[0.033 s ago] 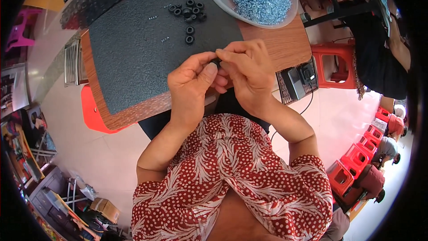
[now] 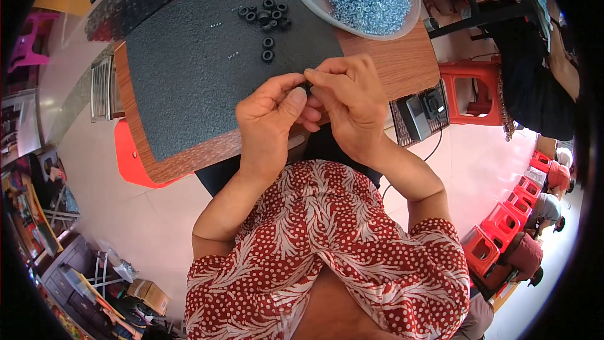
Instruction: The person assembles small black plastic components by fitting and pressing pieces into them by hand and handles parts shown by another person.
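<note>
Close together over the table's near edge, my two hands meet at a small black ring [image 2: 306, 87], mostly covered by fingers. My left hand [image 2: 269, 113] pinches it between thumb and fingers. The fingertips of my right hand [image 2: 353, 97] press at its upper side; whether they hold a further tiny piece, I cannot make out. Beyond my hands, on a dark grey mat [image 2: 182, 88], lies a cluster of several black rings [image 2: 267, 16]. Two more rings [image 2: 268, 50] sit nearer to me. Left of them are a few tiny silvery springs [image 2: 233, 56].
A round clear tub [image 2: 327, 20] of shiny bluish small springs stands at the far right of the wooden table [image 2: 402, 66]. At the far left is a clear container [image 2: 141, 3] of black rings. A red stool [image 2: 469, 69] stands right of the table; people sit farther right.
</note>
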### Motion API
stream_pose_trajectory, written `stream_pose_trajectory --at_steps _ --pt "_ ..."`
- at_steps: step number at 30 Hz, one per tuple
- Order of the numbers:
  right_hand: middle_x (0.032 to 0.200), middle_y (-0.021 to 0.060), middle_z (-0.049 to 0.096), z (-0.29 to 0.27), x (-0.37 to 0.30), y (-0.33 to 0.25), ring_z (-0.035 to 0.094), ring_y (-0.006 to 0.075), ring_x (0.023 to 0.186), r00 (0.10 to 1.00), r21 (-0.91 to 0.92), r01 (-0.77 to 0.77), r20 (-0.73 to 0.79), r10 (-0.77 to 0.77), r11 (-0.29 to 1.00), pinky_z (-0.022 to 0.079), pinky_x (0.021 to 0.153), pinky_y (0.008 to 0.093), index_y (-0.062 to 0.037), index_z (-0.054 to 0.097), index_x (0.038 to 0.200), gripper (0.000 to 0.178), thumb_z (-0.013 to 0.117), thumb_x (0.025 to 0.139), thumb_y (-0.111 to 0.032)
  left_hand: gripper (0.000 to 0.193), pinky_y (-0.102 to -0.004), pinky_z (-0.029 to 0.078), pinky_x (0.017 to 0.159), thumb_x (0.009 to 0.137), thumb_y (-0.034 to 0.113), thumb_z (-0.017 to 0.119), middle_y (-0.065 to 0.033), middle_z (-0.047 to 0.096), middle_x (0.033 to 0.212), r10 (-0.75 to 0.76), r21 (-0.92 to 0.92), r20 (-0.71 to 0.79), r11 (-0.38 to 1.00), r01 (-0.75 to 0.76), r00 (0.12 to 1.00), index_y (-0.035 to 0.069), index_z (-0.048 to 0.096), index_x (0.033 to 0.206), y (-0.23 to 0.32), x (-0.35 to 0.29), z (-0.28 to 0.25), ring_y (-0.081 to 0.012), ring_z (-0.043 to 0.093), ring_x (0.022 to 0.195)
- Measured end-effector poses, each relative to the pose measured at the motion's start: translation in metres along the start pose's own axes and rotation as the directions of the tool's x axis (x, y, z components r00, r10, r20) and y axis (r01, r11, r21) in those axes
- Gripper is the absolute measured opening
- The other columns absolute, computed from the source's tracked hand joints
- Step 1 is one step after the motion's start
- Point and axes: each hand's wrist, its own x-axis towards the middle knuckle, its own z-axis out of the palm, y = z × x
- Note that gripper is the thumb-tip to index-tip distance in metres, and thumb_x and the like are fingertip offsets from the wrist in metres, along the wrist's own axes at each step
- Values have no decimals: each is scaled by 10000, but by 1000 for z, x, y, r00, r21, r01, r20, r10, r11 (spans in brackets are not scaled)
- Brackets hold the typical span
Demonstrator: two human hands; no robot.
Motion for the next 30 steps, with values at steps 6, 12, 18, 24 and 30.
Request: stream_pose_trajectory --at_steps 6,12,18,24,30 --pt "839 89 589 2 0 0 511 259 764 999 54 1 32 -2 999 427 616 324 -44 652 914 282 639 653 61 196 -223 507 552 914 122 534 -100 644 783 -85 44 83 996 82 993 -46 582 1004 7 4 -8 -121 608 621" --pt "849 93 595 1 0 -4 518 254 781 998 101 -37 57 32 994 430 626 330 -35 647 922 228 636 712 53 177 -218 504 558 906 112 546 -107 650 784 -102 -2 100 995 102 990 -43 588 978 5 4 -12 -116 605 608" --pt "871 98 600 0 -3 -10 522 255 806 988 196 -153 68 142 969 428 669 334 -25 632 921 205 620 732 53 177 -224 506 589 895 79 553 -104 646 790 -22 -64 92 998 28 995 -55 577 1008 1 1 -11 -117 599 632" --pt "879 87 600 0 -1 -13 518 253 819 967 282 -256 74 245 924 425 681 332 -16 615 890 172 612 730 49 195 -227 504 609 894 64 551 -80 627 765 22 -12 84 1000 -21 996 -55 568 1048 1 -1 -14 -116 591 650" --pt "876 95 592 4 5 -9 518 255 815 975 244 -214 116 190 946 426 683 338 -9 581 842 142 625 714 33 188 -207 475 592 896 74 557 -54 615 762 18 -33 76 999 -15 997 -45 575 1040 -5 -1 -18 -88 561 641"
